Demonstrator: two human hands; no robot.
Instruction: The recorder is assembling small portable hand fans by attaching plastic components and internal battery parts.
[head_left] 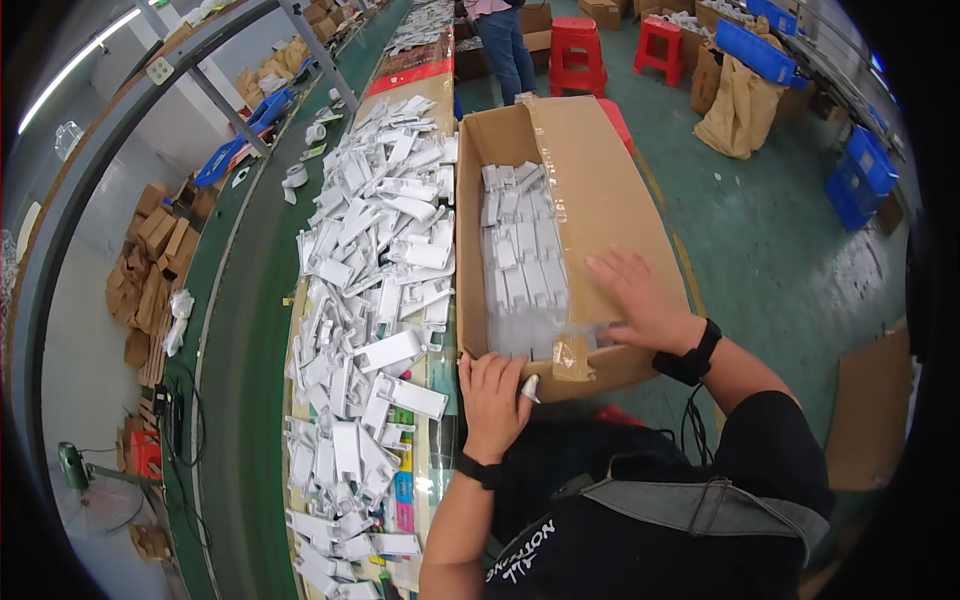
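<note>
**Both hands on the carton of white parts**

Nearest the camera, the person's dark top and grey apron strap fill the lower edge, with both forearms reaching up from it. The left hand (493, 400) rests on the near corner of the cardboard box (610, 200), fingers curled loosely over its near edge; a pale tip shows at one finger, and a dark band sits on that wrist. It clamps nothing apart from the box's edge. The right hand (640, 300) lies flat and open, fingers spread, pressing on the box's right flap near a strip of clear tape (575, 345); a black watch is on the wrist.

The box stands lengthwise just right of the workbench, open along its left half. Inside, white plastic parts (520, 260) lie packed in neat rows, partly under a clear film at the near end.

Just left of the box, a loose heap of white parts (370, 290) covers the bench from near to far. Beyond that runs a green conveyor belt (245, 330).

Farther off, on the green floor, stand red stools (578, 50), blue bins (860, 175) and a brown sack (740, 105). Another person's legs (505, 50) show at the top.
</note>
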